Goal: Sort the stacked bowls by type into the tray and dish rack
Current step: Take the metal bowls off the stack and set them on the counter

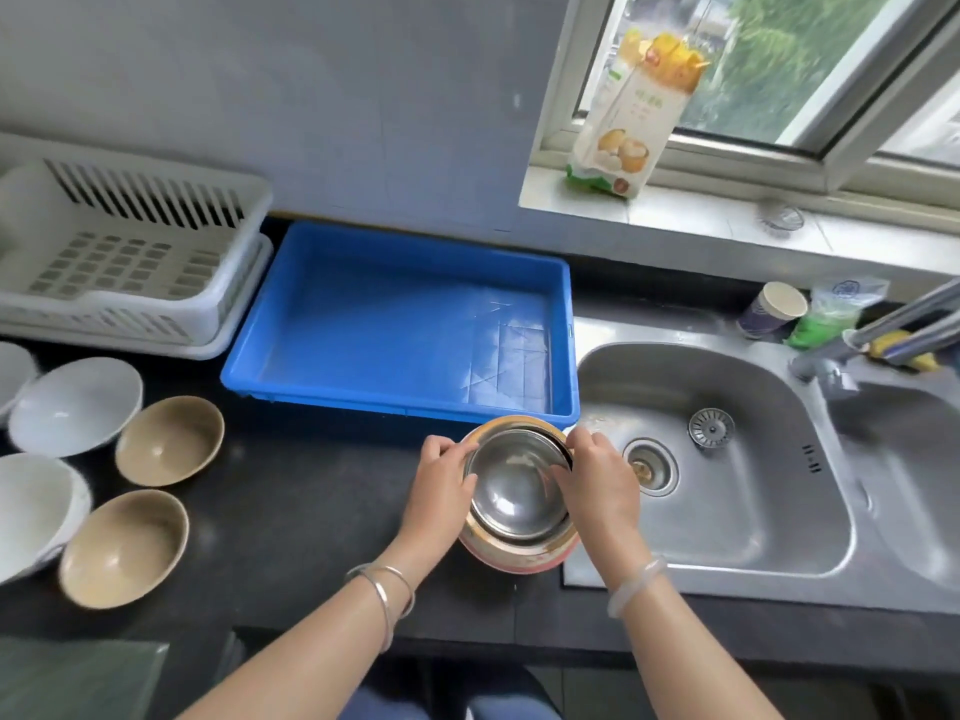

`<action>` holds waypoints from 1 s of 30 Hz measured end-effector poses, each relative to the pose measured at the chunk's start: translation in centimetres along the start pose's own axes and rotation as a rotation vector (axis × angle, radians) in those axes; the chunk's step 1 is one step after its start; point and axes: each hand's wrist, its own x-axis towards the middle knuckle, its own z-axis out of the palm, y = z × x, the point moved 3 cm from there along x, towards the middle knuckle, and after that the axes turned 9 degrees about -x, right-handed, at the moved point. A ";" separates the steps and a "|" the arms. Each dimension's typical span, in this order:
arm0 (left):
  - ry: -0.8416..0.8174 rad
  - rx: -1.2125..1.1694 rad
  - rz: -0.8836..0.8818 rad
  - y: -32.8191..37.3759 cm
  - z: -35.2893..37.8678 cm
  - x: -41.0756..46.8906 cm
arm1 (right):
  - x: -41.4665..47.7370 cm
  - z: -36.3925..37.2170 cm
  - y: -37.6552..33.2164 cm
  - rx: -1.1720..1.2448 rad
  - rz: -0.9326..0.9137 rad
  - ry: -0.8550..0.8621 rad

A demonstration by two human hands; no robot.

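Observation:
A steel bowl (pixel 514 485) sits nested on top of a stack of bowls whose lowest one is orange-rimmed (pixel 519 561), on the black counter just in front of the blue tray (pixel 405 314). My left hand (pixel 441 485) grips the steel bowl's left rim. On the right rim, my right hand (pixel 597 480) grips the same bowl. The blue tray holds nothing. At the back left stands the white dish rack (pixel 130 252), also holding nothing.
Two tan bowls (pixel 169 441) (pixel 124 548) and several white bowls (pixel 75 405) lie on the counter at the left. A steel sink (pixel 727 459) with its faucet (pixel 893 324) lies to the right. A paper cup (pixel 774 309) and a flour bag (pixel 634 111) stand behind.

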 end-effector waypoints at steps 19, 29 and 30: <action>0.022 0.020 -0.026 0.1 -0.1 1.1 | 0.2 -1.7 2.2 0.213 0.059 0.133; 0.022 0.097 -0.006 1.7 0.2 1.2 | 0.6 -2.4 4.1 0.423 0.179 0.102; 0.010 0.086 -0.013 1.8 0.2 1.2 | 0.6 -2.4 4.1 0.454 0.177 0.085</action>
